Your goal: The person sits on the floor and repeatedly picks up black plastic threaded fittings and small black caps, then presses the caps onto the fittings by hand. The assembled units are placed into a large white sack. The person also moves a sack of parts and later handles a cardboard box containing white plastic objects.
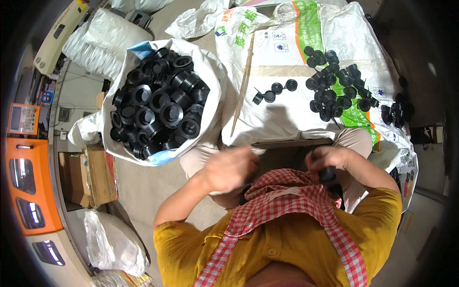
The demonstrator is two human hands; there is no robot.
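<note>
My left hand [232, 168] is raised over my lap, smeared by motion; its fingers look curled, but I cannot make out whether they hold anything. My right hand [330, 158] is closed over my right thigh, with a round black plastic cap [327, 174] at its fingers. In front of me, a short row of joined black caps [276, 89] lies on the flattened white sack [282, 117]. To the right of that row spreads a pile of similar black caps [330, 91].
An open white sack [215, 91] full of round black threaded fittings [160, 103] stands at my left. A thin wooden stick [244, 86] lies on the flattened sack. Further left are a cardboard box [100, 174], a clear plastic bag [114, 241] and an orange machine [33, 184].
</note>
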